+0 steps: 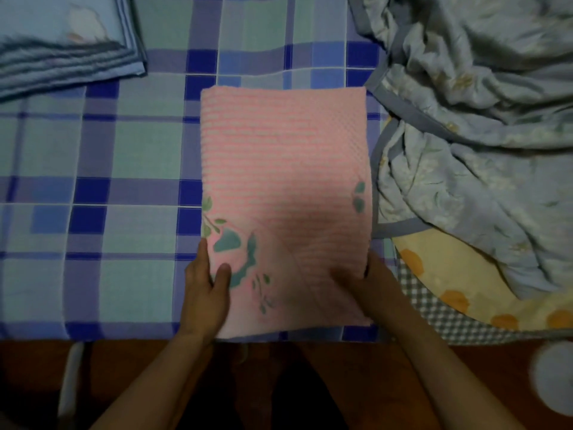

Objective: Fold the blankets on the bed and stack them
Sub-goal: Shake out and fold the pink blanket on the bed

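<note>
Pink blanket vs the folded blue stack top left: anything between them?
Nothing but bare plaid bedsheet. In the head view, the pink blanket and the folded blue stack lie apart with only sheet between.

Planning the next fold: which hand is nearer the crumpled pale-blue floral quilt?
Right. The right hand grips the pink blanket's edge beside the quilt; the left hand holds its far edge.

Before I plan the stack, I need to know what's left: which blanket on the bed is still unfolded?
The pale blue floral blanket, crumpled at right. The pink blanket and the blue blanket at far left lie folded flat.
</note>
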